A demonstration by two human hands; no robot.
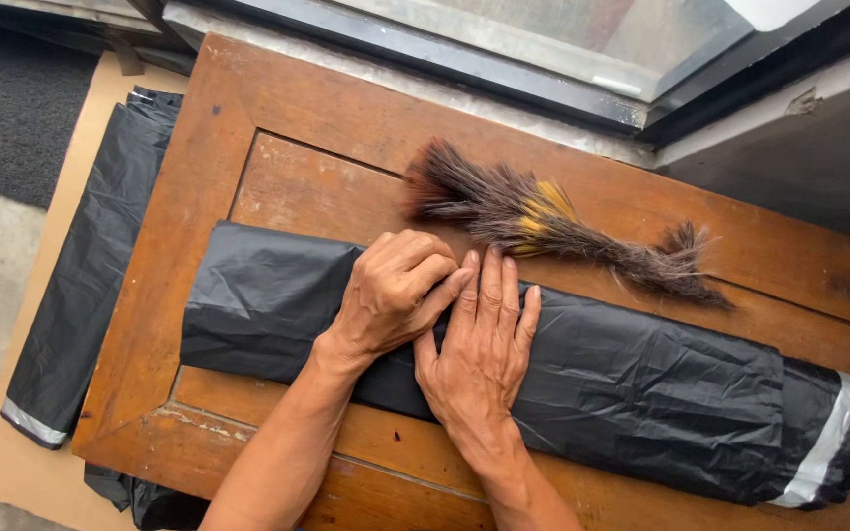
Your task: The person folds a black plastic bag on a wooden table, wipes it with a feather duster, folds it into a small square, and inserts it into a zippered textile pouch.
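Note:
A long folded black plastic bag [641, 379] lies across a worn wooden table [307, 118], with a pale band near its right end. My left hand [391, 290] rests on the bag's upper edge near the middle, fingers curled, pinching the plastic. My right hand [484, 349] lies flat on the bag right beside it, fingers straight and pointing away from me. The two hands touch at the fingertips. Just beyond them on the table lies a brown feather duster [543, 226] with some yellow feathers.
A second folded black plastic bag [91, 275] lies on cardboard [12, 472] left of the table, on the floor. More black plastic [140, 501] sticks out under the table's near left corner. A metal-framed glass pane [543, 49] runs along the far edge.

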